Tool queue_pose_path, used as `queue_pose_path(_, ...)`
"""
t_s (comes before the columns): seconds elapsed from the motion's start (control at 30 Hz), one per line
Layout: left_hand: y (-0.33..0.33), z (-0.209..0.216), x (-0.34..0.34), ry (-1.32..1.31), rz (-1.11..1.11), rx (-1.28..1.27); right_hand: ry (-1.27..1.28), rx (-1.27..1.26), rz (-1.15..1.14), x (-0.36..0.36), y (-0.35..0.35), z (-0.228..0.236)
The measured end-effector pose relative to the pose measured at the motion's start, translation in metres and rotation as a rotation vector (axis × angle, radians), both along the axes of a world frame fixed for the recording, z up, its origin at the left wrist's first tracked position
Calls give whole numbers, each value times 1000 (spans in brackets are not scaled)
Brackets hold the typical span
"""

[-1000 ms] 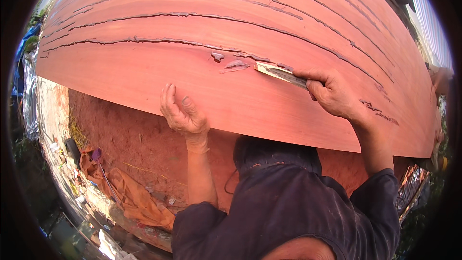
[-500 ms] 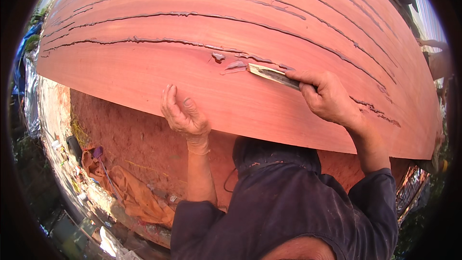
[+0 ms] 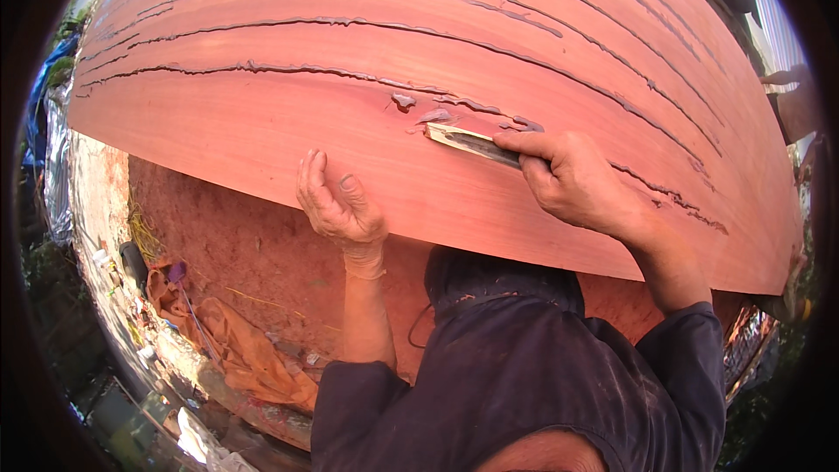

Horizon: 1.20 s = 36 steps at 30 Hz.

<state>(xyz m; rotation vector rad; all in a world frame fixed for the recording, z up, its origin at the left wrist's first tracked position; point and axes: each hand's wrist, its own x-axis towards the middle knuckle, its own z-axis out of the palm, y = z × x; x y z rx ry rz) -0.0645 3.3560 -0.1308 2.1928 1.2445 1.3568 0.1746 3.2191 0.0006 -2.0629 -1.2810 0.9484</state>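
A large reddish wooden sheet (image 3: 218, 140) lies in front of me, striped with long ridges of grey-brown paste (image 3: 350, 22). My right hand (image 3: 572, 183) grips a narrow flat scraper (image 3: 472, 142), pale at the edges with dark paste along its middle. Its tip rests on or just above the wood, beside a smeared patch of paste (image 3: 437, 115). A small paste lump (image 3: 403, 102) sits left of that smear. Over the sheet's near edge my left hand (image 3: 341, 210) is raised, fingers loosely curled and apart, holding nothing.
Below the near edge is reddish ground (image 3: 218, 227), with a crumpled orange-brown cloth (image 3: 253, 354) at lower left. A dark cylindrical object (image 3: 134, 262) and litter lie farther left. At the far right, part of another person's arm (image 3: 791, 114) shows beside the sheet.
My right hand and the scraper have shifted left and slightly down, and the tip now sits below the smear. My left hand has barely moved.
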Motion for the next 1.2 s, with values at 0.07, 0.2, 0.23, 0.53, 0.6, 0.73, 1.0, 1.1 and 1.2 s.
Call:
queue_pose_path(0.07,1,0,-1,3,-3,11,33,15,-12,-4,2,-1)
queue_pose_path(0.2,1,-1,-1,7,-6,20,60,21,-35,-12,5,-6)
queue_pose_path(0.23,1,-1,-1,1,-4,18,72,7,-37,-13,7,-8)
queue_pose_path(0.53,0,2,-1,6,-4,6,350,215,-199,-26,16,-22)
queue_pose_path(0.6,1,2,-2,24,-3,14,301,26,-246,-13,9,-18)
queue_pose_path(0.73,1,1,-2,21,-2,26,195,54,-157,-3,9,-23)
queue_pose_path(1.0,2,1,-1,12,-3,45,228,-15,-190,0,14,-24)
queue_pose_path(1.1,2,1,0,2,-1,45,191,0,-163,2,16,-26)
queue_pose_path(1.2,3,1,0,-5,-2,41,170,14,-152,3,20,-26)
